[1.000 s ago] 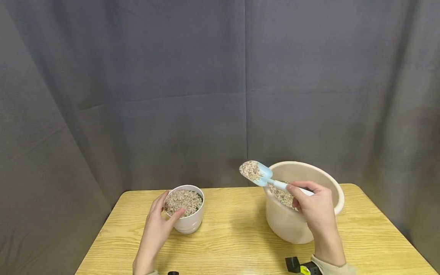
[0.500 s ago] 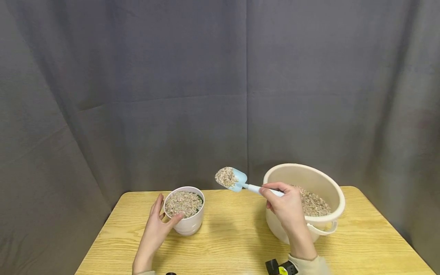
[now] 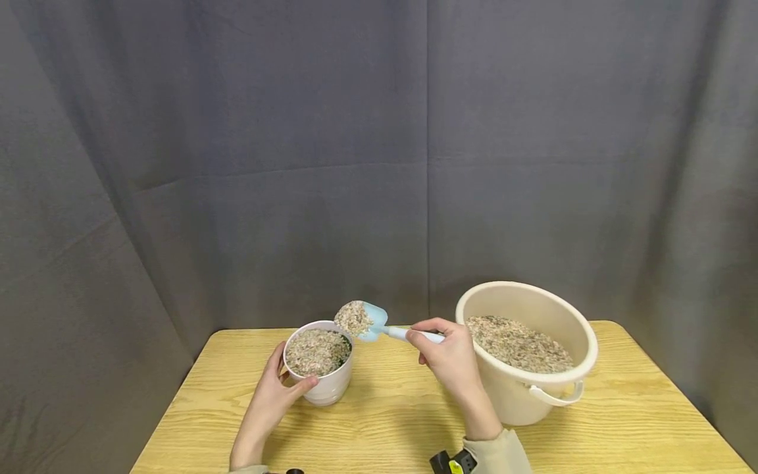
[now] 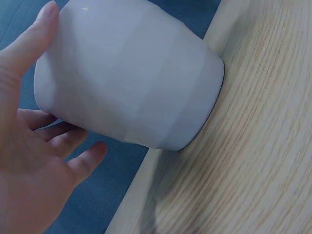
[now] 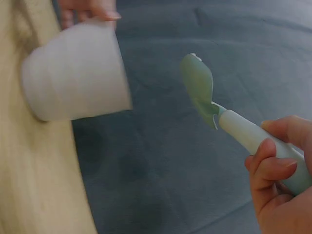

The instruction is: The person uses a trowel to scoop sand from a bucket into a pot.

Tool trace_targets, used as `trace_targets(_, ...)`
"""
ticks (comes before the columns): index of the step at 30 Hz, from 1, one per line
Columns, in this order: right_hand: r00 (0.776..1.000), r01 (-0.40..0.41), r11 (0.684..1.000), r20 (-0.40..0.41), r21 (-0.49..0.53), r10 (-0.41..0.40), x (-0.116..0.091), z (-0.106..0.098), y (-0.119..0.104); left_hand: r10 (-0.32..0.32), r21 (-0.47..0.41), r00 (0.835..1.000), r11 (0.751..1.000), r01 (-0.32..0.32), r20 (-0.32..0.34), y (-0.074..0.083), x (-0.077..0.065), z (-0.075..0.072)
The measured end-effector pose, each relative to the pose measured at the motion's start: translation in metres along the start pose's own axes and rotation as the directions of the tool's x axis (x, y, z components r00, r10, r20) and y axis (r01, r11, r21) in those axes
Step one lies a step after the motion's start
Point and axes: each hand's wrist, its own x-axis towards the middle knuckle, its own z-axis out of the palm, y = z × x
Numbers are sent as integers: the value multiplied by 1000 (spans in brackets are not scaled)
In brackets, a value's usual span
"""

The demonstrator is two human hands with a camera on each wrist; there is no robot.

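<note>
At lower centre of the head view, a white pot [image 3: 320, 368] is steadied by the cupped left hand [image 3: 269, 401]; a loaded blue scoop [image 3: 367, 322] (held level, gravel heaped) is gripped by the right hand [image 3: 450, 355] at its rim. A cream bucket [image 3: 533, 395] stands on the surface [image 3: 391, 428] at right.

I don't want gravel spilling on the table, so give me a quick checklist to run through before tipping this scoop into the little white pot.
1. Left hand steadies the white pot: ok, fingers wrap its side.
2. Right hand grips the scoop handle: ok.
3. Scoop blade over the pot's mouth: not ok, it sits at the far right rim.
4. Room left in the pot: not ok, gravel reaches near the rim.
5. Scoop load level: ok, heaped, none falling.
6. Bucket clear of the hand: ok.
</note>
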Motion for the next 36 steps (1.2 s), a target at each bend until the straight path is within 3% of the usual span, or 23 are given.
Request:
trace_targets(7,997,26,998,75,-55,-22,3,24,18,-9,-22,1000,1000,9,5,-2,0,0)
trace_targets(13,996,24,994,89,-110,-14,6,40,28,-7,-43,1000,999,6,-7,0,-1,2)
trace_targets(27,984,28,985,178,-169,3,9,55,29,2,-28,1000,1000,-2,-27,-5,1,3)
trace_targets(32,967,118,953,252,-278,-46,10,55,27,4,-12,1000,1000,-4,-28,-4,1,3)
trace_targets(36,935,247,898,333,-365,-122,10,53,26,13,-26,1000,1000,-13,-19,-3,1,2)
